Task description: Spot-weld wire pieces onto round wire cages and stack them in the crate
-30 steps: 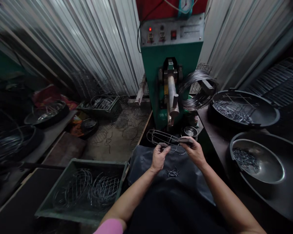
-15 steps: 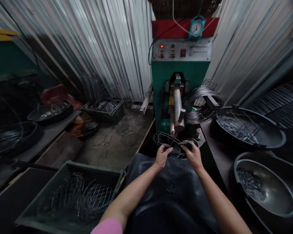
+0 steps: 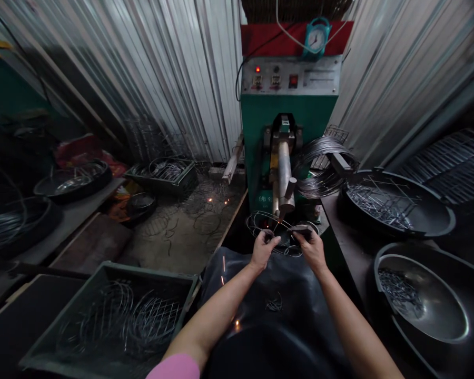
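Both my hands hold a round wire frame under the metal arm of a green welding machine. My left hand is closed on the frame's near edge at the left. My right hand is closed on its near edge at the right. Orange sparks show where the frame meets the machine's tip, and more sparks fall on the dark apron over my lap. A few short wire pieces lie on the apron.
A green crate with finished wire frames stands at lower left. Coils of wire hang right of the machine. Two dark basins with short wire pieces sit on the right. Loose wire litters the floor; corrugated metal walls stand behind.
My hands pushed the wire frame forward from my lap to the machine's tip. Sparks now fly at the contact point and onto the apron and floor.
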Tool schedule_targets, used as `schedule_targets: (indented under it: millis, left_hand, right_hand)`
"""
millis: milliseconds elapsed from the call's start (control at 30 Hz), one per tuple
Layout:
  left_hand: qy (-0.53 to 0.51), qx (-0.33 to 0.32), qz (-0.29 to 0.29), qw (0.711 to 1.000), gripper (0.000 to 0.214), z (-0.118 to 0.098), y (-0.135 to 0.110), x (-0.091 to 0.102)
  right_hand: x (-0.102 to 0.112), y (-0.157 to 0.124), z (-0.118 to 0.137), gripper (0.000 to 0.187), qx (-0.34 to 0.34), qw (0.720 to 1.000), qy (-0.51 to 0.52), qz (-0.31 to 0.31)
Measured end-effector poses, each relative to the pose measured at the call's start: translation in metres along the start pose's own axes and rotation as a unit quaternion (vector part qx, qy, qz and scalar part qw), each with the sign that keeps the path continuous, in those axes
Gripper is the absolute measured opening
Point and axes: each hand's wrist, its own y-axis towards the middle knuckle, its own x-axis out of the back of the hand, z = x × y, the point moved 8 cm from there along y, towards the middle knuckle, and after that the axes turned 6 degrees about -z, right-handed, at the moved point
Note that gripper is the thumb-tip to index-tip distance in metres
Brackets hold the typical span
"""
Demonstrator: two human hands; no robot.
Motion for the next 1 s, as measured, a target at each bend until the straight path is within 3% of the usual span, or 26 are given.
schedule_targets:
  millis: [133,233,367,467,600,1000]
  left_hand:
    - [-0.039,0.017,-0.014,0.999,0.028,0.006,0.001,0.001]
    - [-0.094,0.066,-0.027,0.993,0.032,0.013,0.003,0.006]
    - [-0.171,0.150,-0.053,0.972,0.036,0.017,0.003,0.018]
    - [-0.206,0.163,-0.058,0.963,0.035,0.014,0.004,0.025]
    - [-0.218,0.163,-0.055,0.961,0.032,0.014,0.006,0.026]
    - [-0.236,0.191,-0.069,0.950,0.032,0.019,0.006,0.031]
  right_hand:
    - [0.027,-0.009,-0.037,0.031,-0.082,0.994,0.036,-0.065]
    - [0.034,-0.008,-0.043,0.032,-0.089,0.986,0.116,-0.084]
    - [0.022,-0.002,-0.029,0.030,-0.077,0.991,0.104,-0.024]
    - [0.011,0.000,-0.009,0.027,-0.028,0.998,0.040,0.027]
    - [0.004,0.000,0.009,0.022,0.027,0.999,-0.011,0.043]
    - [-0.023,0.011,0.026,0.019,0.038,0.996,-0.036,0.066]
